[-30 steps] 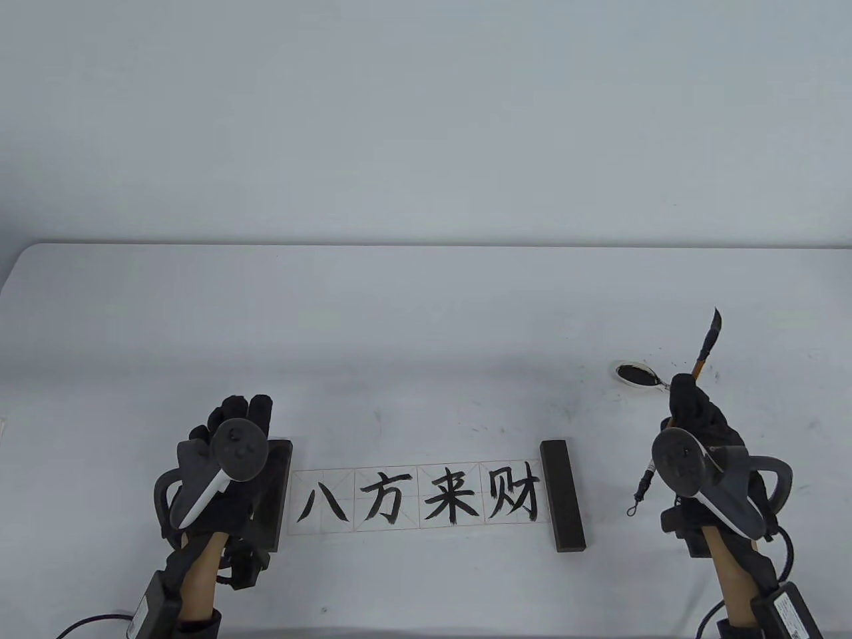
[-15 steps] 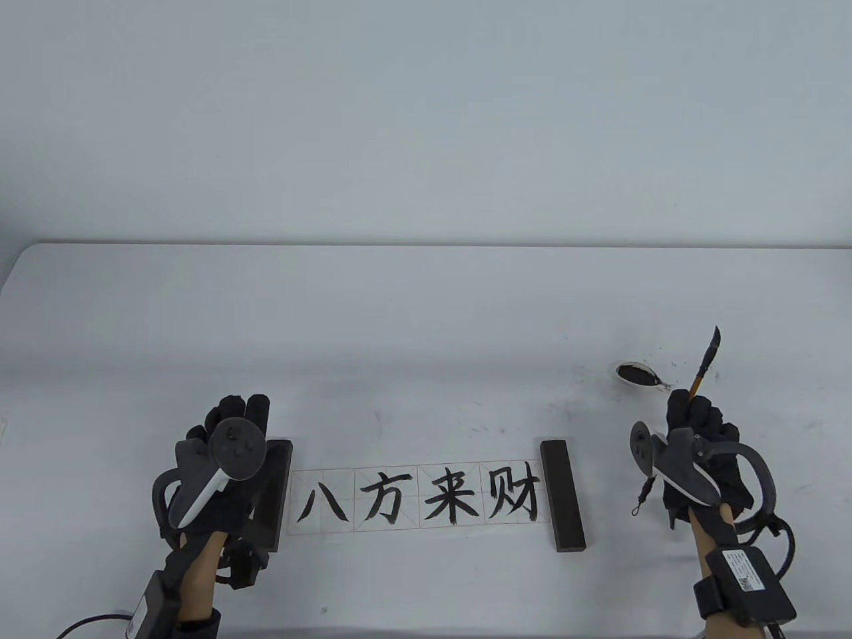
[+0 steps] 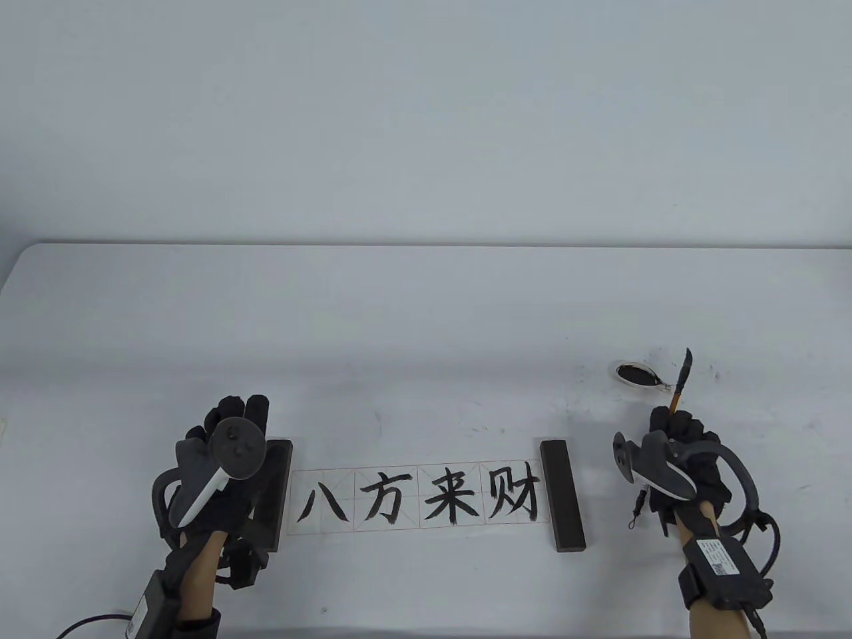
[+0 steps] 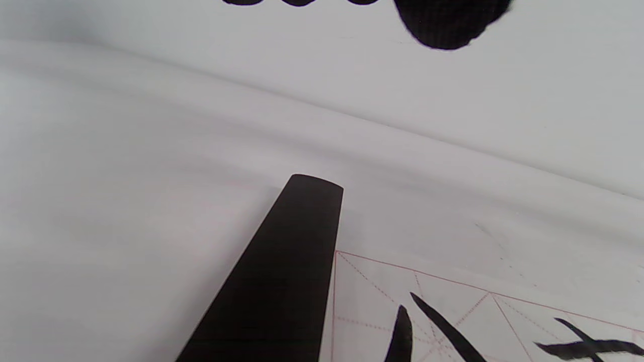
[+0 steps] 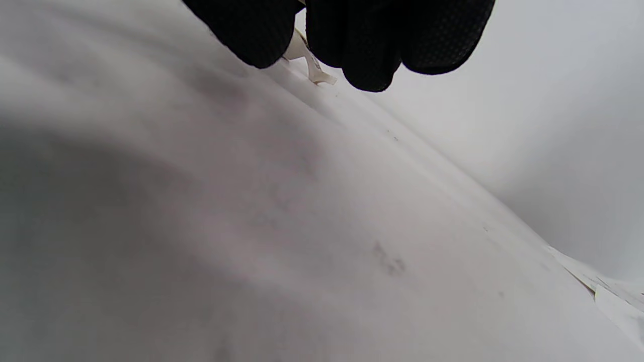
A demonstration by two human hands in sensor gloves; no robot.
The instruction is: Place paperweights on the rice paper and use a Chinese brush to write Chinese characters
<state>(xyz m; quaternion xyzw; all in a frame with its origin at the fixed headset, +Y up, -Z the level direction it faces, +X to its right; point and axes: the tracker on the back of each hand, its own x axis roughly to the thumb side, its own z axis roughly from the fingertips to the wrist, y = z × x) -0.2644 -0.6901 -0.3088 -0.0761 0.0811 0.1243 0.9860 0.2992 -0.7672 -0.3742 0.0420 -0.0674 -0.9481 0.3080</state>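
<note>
A strip of rice paper (image 3: 416, 499) with four black characters lies flat between two dark paperweights. My left hand (image 3: 229, 426) rests over the left paperweight (image 3: 274, 492) with fingers extended; in the left wrist view that bar (image 4: 282, 271) sits along the paper's edge (image 4: 453, 306). The right paperweight (image 3: 562, 496) stands untouched on the paper's right end. My right hand (image 3: 675, 436) grips the brush (image 3: 680, 383) low on its shaft, its black tip pointing away beside the ink dish (image 3: 636, 374). In the right wrist view only curled gloved fingers (image 5: 372, 40) show.
Ink specks dot the white table (image 3: 426, 319) around the dish. A cord with a loop (image 3: 637, 509) hangs from the brush's end below my right hand. The table's far edge meets a plain grey wall.
My right hand has rolled and drawn back toward me and slightly left, lowering the brush tip next to the ink dish. The left hand has stayed put.
</note>
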